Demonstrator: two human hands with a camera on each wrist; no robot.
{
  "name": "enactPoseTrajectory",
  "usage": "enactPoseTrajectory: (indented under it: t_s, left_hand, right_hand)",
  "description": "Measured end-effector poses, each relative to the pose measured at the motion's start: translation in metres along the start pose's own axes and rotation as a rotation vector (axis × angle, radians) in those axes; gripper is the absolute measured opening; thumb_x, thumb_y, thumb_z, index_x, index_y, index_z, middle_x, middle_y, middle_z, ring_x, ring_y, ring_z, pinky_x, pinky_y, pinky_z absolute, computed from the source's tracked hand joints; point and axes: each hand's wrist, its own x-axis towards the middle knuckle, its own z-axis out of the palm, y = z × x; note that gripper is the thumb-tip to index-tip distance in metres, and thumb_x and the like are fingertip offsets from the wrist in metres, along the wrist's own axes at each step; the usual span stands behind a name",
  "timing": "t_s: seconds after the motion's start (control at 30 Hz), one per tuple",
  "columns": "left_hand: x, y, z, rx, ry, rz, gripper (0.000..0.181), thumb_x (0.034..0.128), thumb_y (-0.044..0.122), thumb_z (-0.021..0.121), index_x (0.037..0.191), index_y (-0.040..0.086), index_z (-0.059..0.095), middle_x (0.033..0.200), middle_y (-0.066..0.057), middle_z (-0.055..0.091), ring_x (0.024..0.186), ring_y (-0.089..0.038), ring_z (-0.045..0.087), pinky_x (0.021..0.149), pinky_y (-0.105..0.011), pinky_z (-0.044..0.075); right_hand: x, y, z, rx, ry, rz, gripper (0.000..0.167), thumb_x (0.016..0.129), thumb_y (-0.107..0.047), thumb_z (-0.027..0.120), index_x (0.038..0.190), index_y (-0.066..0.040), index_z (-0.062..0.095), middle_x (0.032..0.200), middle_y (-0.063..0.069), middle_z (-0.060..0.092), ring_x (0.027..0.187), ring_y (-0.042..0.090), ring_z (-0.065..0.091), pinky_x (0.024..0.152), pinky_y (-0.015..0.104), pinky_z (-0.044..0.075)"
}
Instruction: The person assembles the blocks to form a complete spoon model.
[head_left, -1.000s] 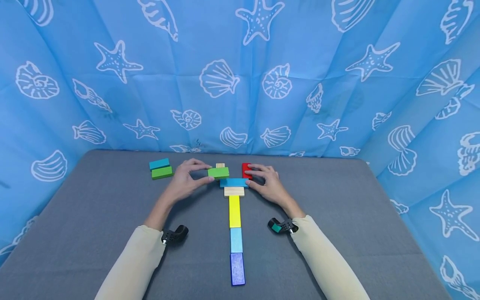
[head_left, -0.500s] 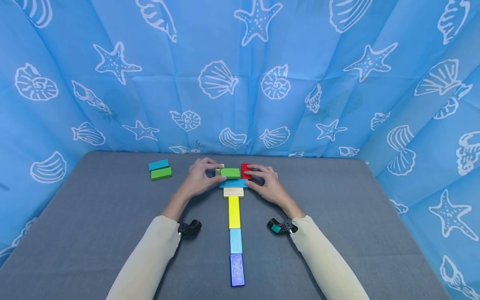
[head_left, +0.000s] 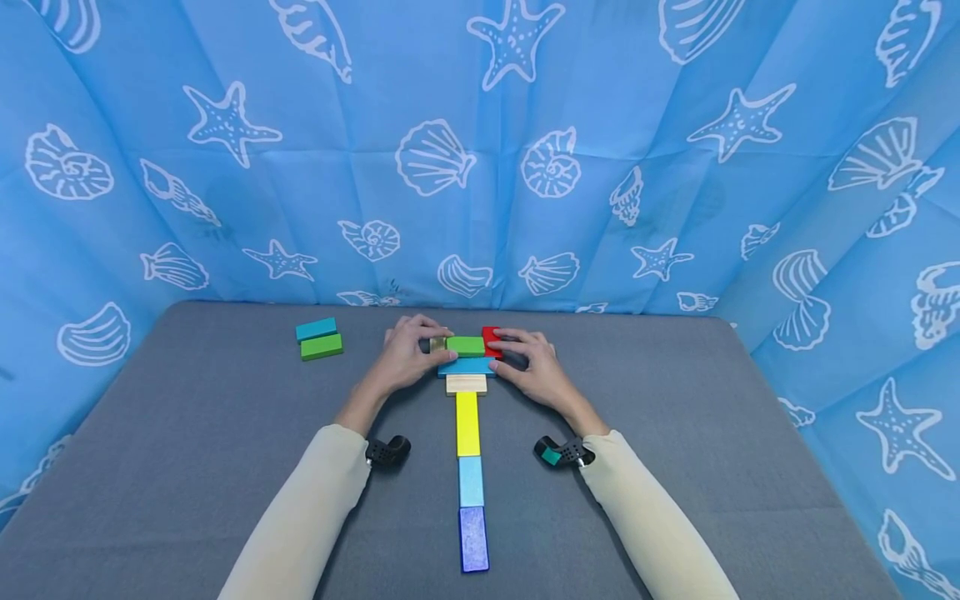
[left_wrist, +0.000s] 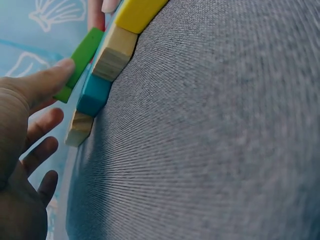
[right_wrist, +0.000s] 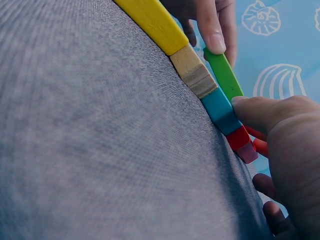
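In the head view, my left hand [head_left: 408, 358] pinches a green wooden block [head_left: 466, 347] by its left end. That block lies crosswise just behind a blue block [head_left: 467, 366], and its right end meets a red block [head_left: 492, 340]. My right hand [head_left: 531, 365] has its fingertips on the red block, with the thumb at the blue block's right end. In the right wrist view, the thumb lies by the green block [right_wrist: 223, 72] and the blue block [right_wrist: 220, 111]. A plain wood block [head_left: 438, 343] is partly hidden behind my left fingers.
A plain block [head_left: 466, 384], yellow block [head_left: 467, 423], light blue block [head_left: 471, 481] and purple block [head_left: 473, 539] run in a line toward me. Another green block [head_left: 321, 347] and a teal block [head_left: 316, 329] lie at the left. A blue shell-print curtain [head_left: 495, 225] hangs behind the grey table [head_left: 637, 400].
My left hand has moved right, carrying the green block from over the plain block to beside the red one. My right hand has stayed in place.
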Motion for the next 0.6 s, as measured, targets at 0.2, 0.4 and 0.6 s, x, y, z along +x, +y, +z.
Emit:
enactPoseTrajectory:
  t_s: [0.2,0.4,0.6]
  left_hand:
    - [0.0011,-0.0016,0.0018,-0.002,-0.006,-0.005,0.038,0.0905,0.032,0.079,0.122,0.012,0.075,0.121,-0.009,0.063,0.122,-0.031,0.046,0.104,-0.056,0.027]
    - [0.0029,-0.0025,0.0037,-0.003,-0.005,-0.005,0.038,0.0908,0.033,0.079,0.123,0.013,0.075,0.121,-0.009,0.062,0.124,-0.031,0.045,0.106,-0.056,0.026]
    - [0.0039,-0.0022,0.0050,-0.001,-0.001,0.004,0.037,0.0909,0.033,0.079,0.122,0.012,0.075,0.121,-0.009,0.062,0.123,-0.031,0.045,0.106,-0.056,0.026]
  right_hand:
    - [0.0001,-0.0004,-0.0005,0.006,-0.002,0.008,0.040,0.095,-0.026,0.073,0.132,-0.011,0.069,0.148,0.007,0.054,0.125,0.031,0.045,0.100,0.055,0.029]
    - [-0.0002,-0.0003,-0.0009,0.009,-0.004,0.026,0.040,0.095,-0.025,0.073,0.133,-0.011,0.069,0.148,0.007,0.054,0.126,0.030,0.044,0.101,0.055,0.029]
    - [-0.0003,0.0000,-0.0006,0.010,-0.002,0.025,0.041,0.095,-0.025,0.074,0.133,-0.011,0.069,0.148,0.007,0.054,0.127,0.031,0.044,0.102,0.055,0.029]
